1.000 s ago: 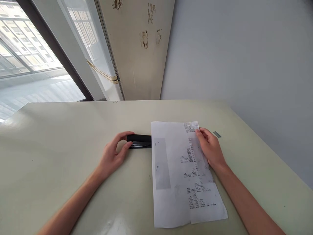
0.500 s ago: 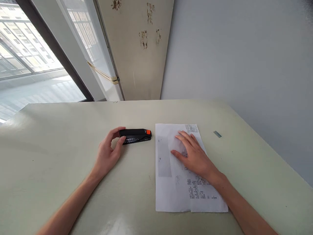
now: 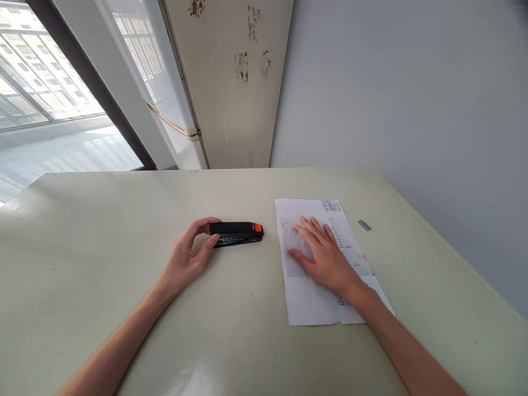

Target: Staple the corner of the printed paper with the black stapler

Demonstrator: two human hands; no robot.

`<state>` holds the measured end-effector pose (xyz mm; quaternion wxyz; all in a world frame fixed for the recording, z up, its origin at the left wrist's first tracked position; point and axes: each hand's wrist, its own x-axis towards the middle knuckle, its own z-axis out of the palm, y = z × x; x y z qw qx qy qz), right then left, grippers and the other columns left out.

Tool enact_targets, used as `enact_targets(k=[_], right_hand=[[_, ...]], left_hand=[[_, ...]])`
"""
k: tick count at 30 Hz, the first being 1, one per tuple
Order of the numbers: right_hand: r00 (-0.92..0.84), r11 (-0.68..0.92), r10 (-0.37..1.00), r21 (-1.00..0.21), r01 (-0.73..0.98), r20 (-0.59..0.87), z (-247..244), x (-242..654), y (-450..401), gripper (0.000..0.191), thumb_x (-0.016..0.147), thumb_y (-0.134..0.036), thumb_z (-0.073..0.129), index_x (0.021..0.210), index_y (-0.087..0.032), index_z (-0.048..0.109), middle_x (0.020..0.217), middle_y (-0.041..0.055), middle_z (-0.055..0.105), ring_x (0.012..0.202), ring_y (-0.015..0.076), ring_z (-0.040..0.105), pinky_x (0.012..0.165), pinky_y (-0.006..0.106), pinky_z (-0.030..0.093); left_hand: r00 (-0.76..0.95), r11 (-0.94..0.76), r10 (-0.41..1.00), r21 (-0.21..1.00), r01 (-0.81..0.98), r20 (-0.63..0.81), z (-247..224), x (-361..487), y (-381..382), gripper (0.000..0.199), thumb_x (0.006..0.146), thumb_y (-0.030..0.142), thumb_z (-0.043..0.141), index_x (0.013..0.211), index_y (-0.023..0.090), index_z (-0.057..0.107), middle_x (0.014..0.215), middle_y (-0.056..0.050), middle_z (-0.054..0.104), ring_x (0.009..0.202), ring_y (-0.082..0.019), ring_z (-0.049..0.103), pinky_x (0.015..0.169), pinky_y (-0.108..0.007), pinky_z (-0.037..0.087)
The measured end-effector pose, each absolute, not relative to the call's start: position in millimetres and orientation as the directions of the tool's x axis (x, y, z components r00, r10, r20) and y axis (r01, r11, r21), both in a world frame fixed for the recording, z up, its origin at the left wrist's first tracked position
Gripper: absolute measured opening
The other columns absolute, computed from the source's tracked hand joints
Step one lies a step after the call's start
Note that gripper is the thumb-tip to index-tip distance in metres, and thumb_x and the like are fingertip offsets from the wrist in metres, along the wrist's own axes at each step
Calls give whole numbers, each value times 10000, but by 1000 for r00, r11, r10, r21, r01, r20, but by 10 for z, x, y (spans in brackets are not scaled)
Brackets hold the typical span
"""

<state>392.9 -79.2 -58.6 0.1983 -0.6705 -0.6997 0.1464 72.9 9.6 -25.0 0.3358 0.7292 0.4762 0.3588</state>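
Note:
A black stapler [image 3: 237,233] with an orange patch at its right end lies on its side or low on the table. My left hand [image 3: 192,253] grips its left end between thumb and fingers. To the right of it lie white printed sheets of paper [image 3: 305,302], turned slightly askew. My right hand [image 3: 324,256] rests flat on the sheets, fingers spread, covering part of the print. Beyond the sheets' right edge is a small grey-green strip [image 3: 364,225], which neither hand touches.
The pale table [image 3: 231,352] reaches back to a beige panel [image 3: 231,110] with peeled marks. A grey wall [image 3: 404,99] rises behind and to the right. A window [image 3: 45,71] is at the upper left.
The paper has moved away from me and to the right, and has turned a little. My left hand and the stapler have shifted slightly right. My right hand is still on the paper.

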Motion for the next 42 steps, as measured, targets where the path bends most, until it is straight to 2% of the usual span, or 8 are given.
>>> enact_targets(k=[10, 16, 21, 28, 31, 35, 39, 42], right_hand=[[5, 50, 994, -508, 860, 106, -494, 4093, -768, 641, 1058, -614, 451, 1573, -234, 440, 1741, 85, 298, 1642, 287, 142, 1331, 598, 181], [-63, 240, 949, -581, 778, 309, -442, 3970, -812, 385, 1073, -452, 525, 1423, -303, 583, 1570, 53, 551, 1541, 275, 404, 1246, 556, 400], [-169, 400, 890, -550, 734, 423, -335, 3847, -873, 303, 1064, -273, 551, 1353, -319, 625, 1342, 49, 702, 1258, 252, 655, 1057, 483, 567], [-226, 504, 808, -440, 744, 544, -294, 3754, -879, 286, 1024, -137, 573, 1246, -275, 688, 1169, 50, 779, 1044, 229, 736, 905, 445, 609], [-226, 504, 800, -418, 756, 556, -307, 3736, -894, 268, 1006, -125, 594, 1213, -260, 697, 1227, 58, 771, 1075, 230, 736, 924, 443, 611], [-216, 490, 811, -429, 759, 543, -334, 3705, -923, 226, 993, -141, 609, 1171, -248, 697, 1289, 69, 756, 1094, 237, 740, 938, 442, 621], [-210, 474, 808, -395, 787, 550, -349, 3690, -934, 212, 969, -141, 634, 1131, -250, 715, 1282, 60, 769, 1065, 245, 759, 906, 430, 629], [-217, 471, 799, -362, 804, 560, -333, 3691, -937, 213, 954, -132, 640, 1098, -253, 739, 1241, 46, 788, 1013, 234, 775, 837, 393, 639]], left_hand=[[412, -332, 897, 855, 399, 157, -271, 786, 10, 349, 984, 489, 639, 1254, 268, 642, 1198, -53, 712, 1146, -257, 662, 999, -355, 515], [477, -364, 866, 844, 393, 151, -263, 855, -69, 325, 994, 457, 628, 1258, 267, 649, 1139, -58, 723, 1078, -252, 662, 893, -348, 548], [515, -387, 841, 849, 360, 165, -253, 898, -118, 277, 989, 411, 642, 1220, 259, 662, 1105, -57, 726, 965, -220, 647, 886, -359, 524], [536, -375, 824, 884, 278, 181, -250, 896, -129, 302, 995, 415, 652, 1240, 239, 664, 1184, -85, 732, 1082, -250, 649, 985, -391, 495], [460, -315, 864, 932, 178, 204, -250, 917, -118, 340, 1048, 456, 562, 1289, 223, 622, 1263, -109, 718, 1140, -254, 648, 1016, -399, 481], [232, -245, 950, 960, 137, 210, -235, 915, -38, 411, 1095, 528, 413, 1170, 202, 651, 1172, -112, 734, 1079, -243, 664, 959, -397, 487], [54, -188, 981, 978, 89, 184, -256, 743, 170, 399, 1051, 558, 511, 1055, 204, 695, 1104, -88, 725, 1055, -222, 649, 924, -356, 486], [-133, -92, 988, 990, -108, 77, -285, 554, 342, 323, 990, 513, 630, 960, 201, 712, 1027, -67, 704, 980, -190, 642, 838, -301, 488]])
